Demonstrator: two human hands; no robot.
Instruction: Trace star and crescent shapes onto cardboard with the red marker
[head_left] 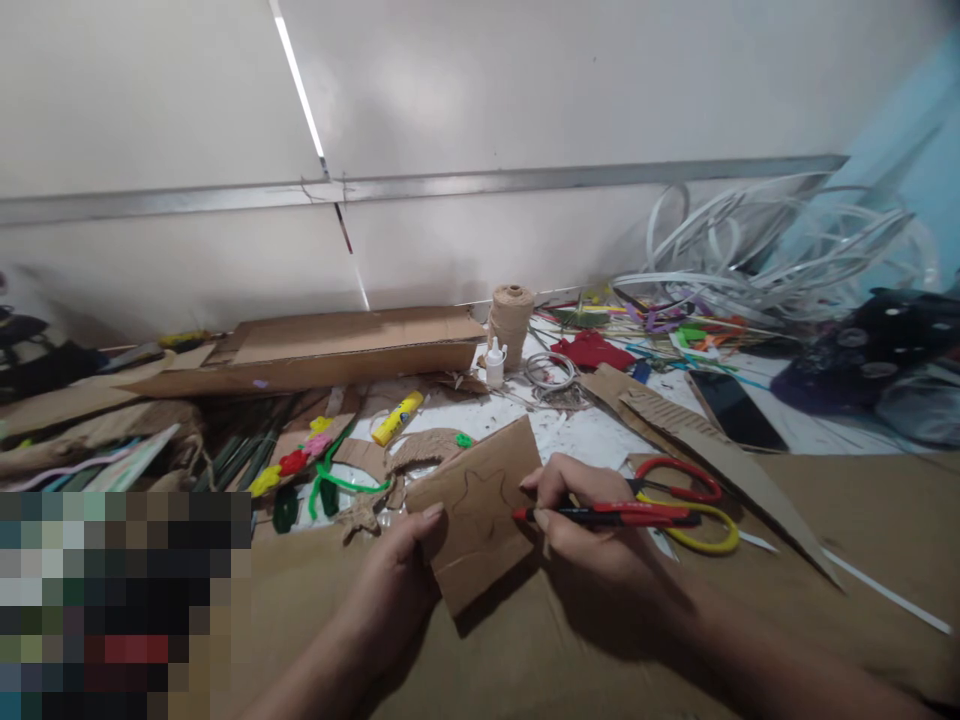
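Note:
My left hand (397, 570) grips a rectangular cardboard piece (487, 575) by its left edge, thumb on top. A star outline is drawn on its face. In my right hand (600, 515) is a red-and-black pen (652, 514), its tip at the right part of the star outline. Just beyond the right hand are scissors (718, 485) with one red and one yellow handle; their blades are hidden. Left of the cardboard piece lie a small star-shaped piece (364, 513), a green pipe cleaner (322, 475) and colourful flower shapes (292, 462).
Behind stand a twine spool (511, 325) and a small white bottle (495, 365), near a yellow glue stick (397, 418) and a wire coil (551, 372). Cardboard strips (690, 440) and a phone (735, 410) lie right. A long cardboard box (352, 345) sits against the wall.

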